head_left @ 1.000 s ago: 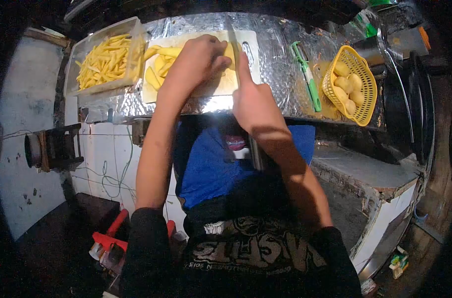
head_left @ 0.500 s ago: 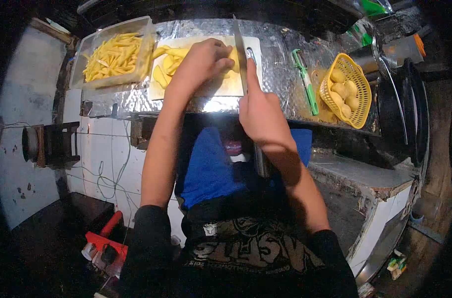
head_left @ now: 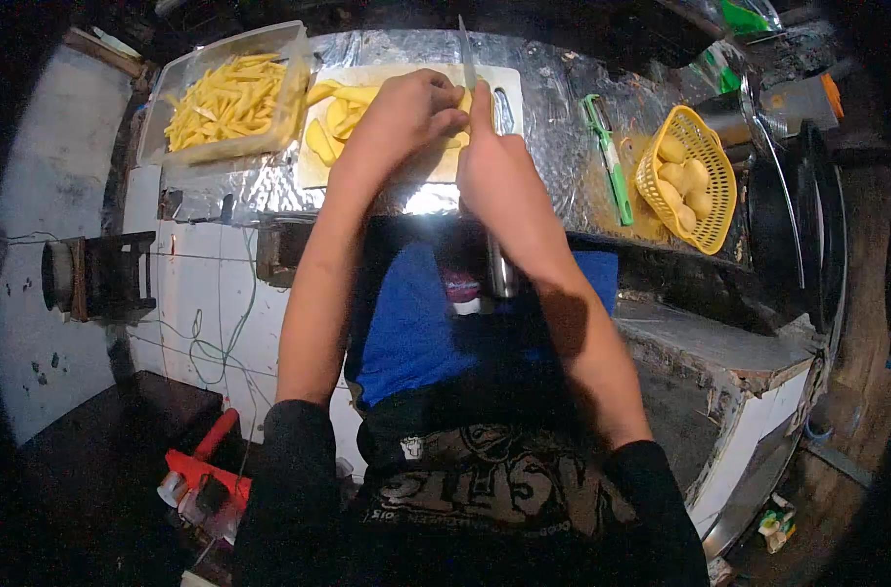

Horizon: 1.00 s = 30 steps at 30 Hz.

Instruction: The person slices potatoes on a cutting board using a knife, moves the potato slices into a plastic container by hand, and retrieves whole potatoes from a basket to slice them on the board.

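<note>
My left hand is closed on a yellow potato piece at the right part of a white cutting board. Closed round the handle of a long knife, my right hand has its index finger stretched along the blade. The blade points away from me, right beside the potato piece. Several yellow potato slices lie on the board left of my left hand, partly hidden by it.
A clear plastic container of cut potato sticks stands at the left. To the right lies a green peeler, beside a yellow basket of peeled potatoes. Foil covers the counter.
The knife and my right hand first moved slightly right and toward me, then back up and left against the potato piece. My left hand keeps its grip, nearly in the same place.
</note>
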### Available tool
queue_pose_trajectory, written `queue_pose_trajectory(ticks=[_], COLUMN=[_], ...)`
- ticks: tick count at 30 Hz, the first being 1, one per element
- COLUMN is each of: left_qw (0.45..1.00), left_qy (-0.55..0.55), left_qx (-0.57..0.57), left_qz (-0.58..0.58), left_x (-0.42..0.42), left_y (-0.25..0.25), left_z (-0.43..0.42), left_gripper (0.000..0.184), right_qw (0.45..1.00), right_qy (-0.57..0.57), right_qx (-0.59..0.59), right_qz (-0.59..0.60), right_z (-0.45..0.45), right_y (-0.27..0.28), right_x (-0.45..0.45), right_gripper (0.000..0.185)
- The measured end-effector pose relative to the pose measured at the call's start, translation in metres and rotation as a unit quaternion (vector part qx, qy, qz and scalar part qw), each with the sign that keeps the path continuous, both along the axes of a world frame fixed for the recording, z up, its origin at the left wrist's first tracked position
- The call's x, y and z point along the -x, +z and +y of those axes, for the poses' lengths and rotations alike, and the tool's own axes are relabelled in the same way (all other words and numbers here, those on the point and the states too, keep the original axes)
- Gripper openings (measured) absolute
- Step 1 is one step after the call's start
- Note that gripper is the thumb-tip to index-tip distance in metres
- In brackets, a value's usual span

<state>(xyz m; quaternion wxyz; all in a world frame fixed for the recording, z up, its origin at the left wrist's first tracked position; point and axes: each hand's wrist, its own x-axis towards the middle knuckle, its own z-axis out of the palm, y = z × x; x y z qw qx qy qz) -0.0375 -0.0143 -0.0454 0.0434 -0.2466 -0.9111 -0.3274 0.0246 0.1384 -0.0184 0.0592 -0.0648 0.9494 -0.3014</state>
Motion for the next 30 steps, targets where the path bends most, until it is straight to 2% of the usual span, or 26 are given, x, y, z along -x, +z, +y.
queue_pose_trajectory(ticks=[4, 14, 17, 23, 28, 30], left_qw=[0.999, 0.999, 0.999, 0.998, 0.996, 0.997], left_qy=[-0.017, 0.007, 0.005, 0.01, -0.031, -0.019], left_qx=[-0.017, -0.043, -0.052, -0.059, -0.067, -0.073], left_qz=[-0.027, -0.009, -0.002, -0.029, 0.055, 0.029], left_x=[0.0, -0.003, -0.003, -0.003, 0.003, 0.002], left_y=[0.004, -0.001, -0.002, -0.002, -0.01, -0.01], left_z=[-0.002, -0.002, -0.003, -0.002, -0.006, -0.007], left_gripper=[0.024, 0.026, 0.026, 0.023, 0.022, 0.022], right_qw=[0.999, 0.999, 1.0, 0.999, 1.0, 1.0], right_qy=[-0.039, -0.021, 0.018, -0.022, -0.005, 0.006], right_qx=[0.012, 0.026, 0.024, 0.02, -0.009, -0.019], right_qz=[-0.004, -0.005, -0.006, -0.015, 0.009, 0.002], right_z=[0.006, 0.009, 0.009, -0.001, -0.008, -0.009], right_y=[0.01, 0.018, 0.019, 0.009, -0.001, 0.001], right_x=[-0.005, -0.03, -0.031, -0.029, -0.015, -0.008], right_gripper=[0.068, 0.069, 0.074, 0.068, 0.069, 0.07])
